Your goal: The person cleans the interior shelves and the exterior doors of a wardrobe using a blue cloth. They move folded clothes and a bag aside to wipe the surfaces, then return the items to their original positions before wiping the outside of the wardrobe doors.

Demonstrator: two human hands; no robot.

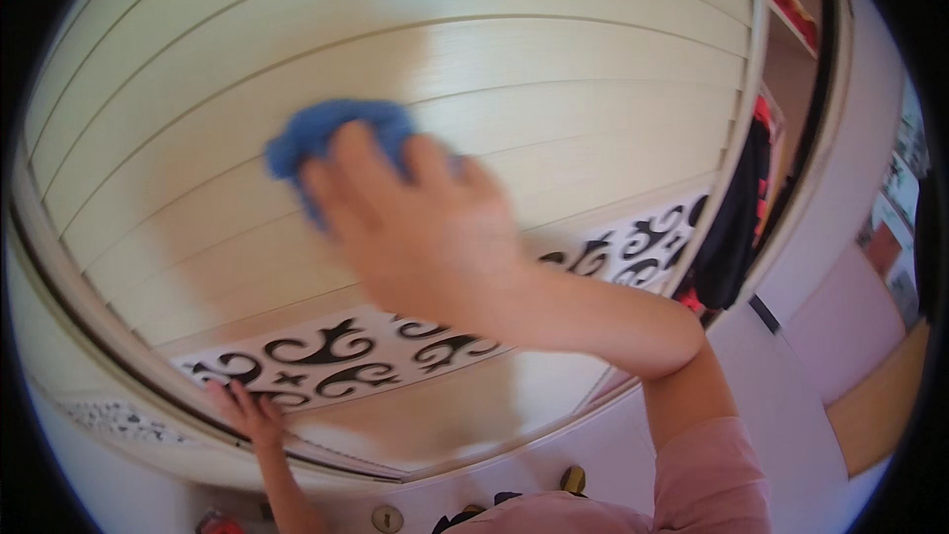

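Note:
A blue cloth [345, 119] is bunched under my right hand [422, 230], whose fingers press it against a cream slatted wardrobe door [578, 119]. The right arm reaches across the picture, and the hand is a little blurred. Lower on the door runs a white band with black scroll patterns [319, 356]. My left hand [248, 411] rests with spread fingers near the left end of that band, by the door's edge frame. It appears to hold nothing.
Right of the door, an open gap shows shelves [793, 30] and dark and red hanging clothes [734, 215]. The door frame's bottom rail [348, 471] meets the pale floor [511, 463]. A round floor drain cover [387, 518] lies near my feet, with a red item [220, 523] at lower left.

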